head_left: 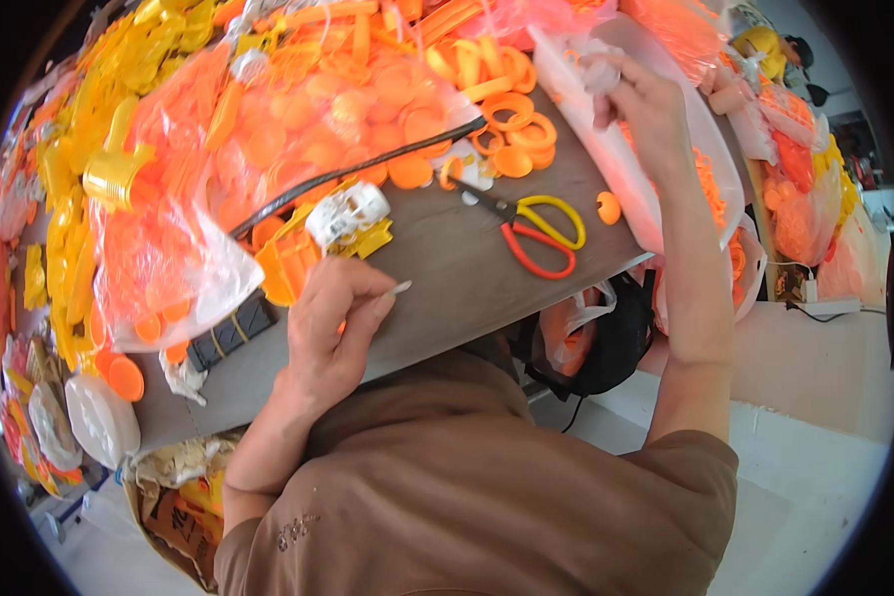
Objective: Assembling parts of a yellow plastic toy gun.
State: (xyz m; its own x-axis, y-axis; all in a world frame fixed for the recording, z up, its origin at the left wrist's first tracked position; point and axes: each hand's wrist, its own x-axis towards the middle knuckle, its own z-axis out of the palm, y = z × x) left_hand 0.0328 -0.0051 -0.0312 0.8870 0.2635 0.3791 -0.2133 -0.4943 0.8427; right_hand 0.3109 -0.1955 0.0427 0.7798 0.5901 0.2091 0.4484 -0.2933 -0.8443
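My left hand [333, 313] is just above the near edge of the table, its thumb and forefinger pinched on a small whitish sliver [401, 287]. Right beyond it lie a white openwork plastic part [349, 214] and orange and yellow pieces. My right hand [651, 109] reaches over a long white bin [722, 179] that has small orange pieces inside. Between its fingers is a small, translucent whitish piece [602, 75], whose kind is unclear. Scissors [541, 234] with one red and one yellow handle loop rest on the table, apart from both hands.
A clear bag of orange discs [348, 104] covers much of the grey table [447, 298], with a black strip [358, 169] across it. Yellow parts [70, 199] pile up on the left. Orange rings [531, 134] lie near the bin. A black bag [606, 348] hangs below the table edge.
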